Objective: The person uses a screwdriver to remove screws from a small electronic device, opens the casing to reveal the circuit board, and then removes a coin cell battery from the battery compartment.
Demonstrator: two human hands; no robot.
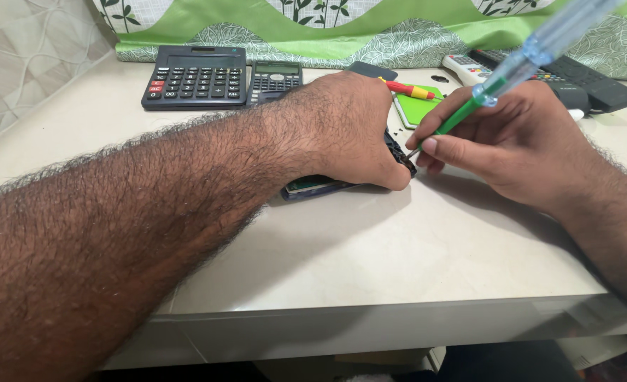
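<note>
While the left hand (349, 131) presses down on a dark flat device (327, 185) on the white table (370, 255), fingers curled over its top and thumb tip at its right edge, the right hand (511, 145) grips a screwdriver (518, 64) with a green shaft and clear bluish handle. Screwdriver is tilted, handle up toward the top right, metal tip down at the device's right end, just beside the left thumb. Right hand closed around the green shaft, fingertips (432, 147) near the tip. Device lies mid-table, mostly hidden under the left hand; only its lower edge and right corner show, so what kind of device it is can't be told.

Behind the left hand: big black calculator (195, 76) and a smaller grey calculator (274, 79) side by side. A red and yellow screwdriver (409, 89) rests on a green pad (416, 107) just behind the hands. Remote controls (575, 78) sit at the far right, partly hidden by the right hand. Green leaf-pattern cloth (370, 32) runs along the back edge of the table.
</note>
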